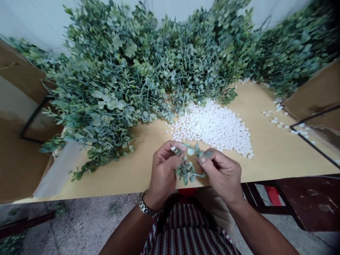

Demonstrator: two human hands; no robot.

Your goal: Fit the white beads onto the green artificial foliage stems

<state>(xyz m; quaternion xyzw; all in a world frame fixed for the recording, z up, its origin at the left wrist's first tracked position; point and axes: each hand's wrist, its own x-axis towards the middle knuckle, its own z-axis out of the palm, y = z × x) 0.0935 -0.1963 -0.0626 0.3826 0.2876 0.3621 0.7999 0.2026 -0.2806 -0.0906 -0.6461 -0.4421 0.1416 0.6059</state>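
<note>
Between my hands, over the table's front edge, is a small artificial leaf sprig (188,170) with round grey-green leaves. My left hand (166,166) is closed on its left side, and a small white piece (173,148) shows at those fingertips. With thumb and fingers my right hand (221,171) pinches a leafy end of the sprig at the upper right. Just beyond my hands lies a heap of small white plastic pieces (212,125). A large pile of artificial greenery (148,67) rises behind the heap and to the left.
Cardboard boxes stand at the left (18,134) and right (316,95), each near a black metal frame. Loose white pieces lie scattered by the right box on the tan tabletop (265,141). A dark wooden stool (310,202) is below at the right.
</note>
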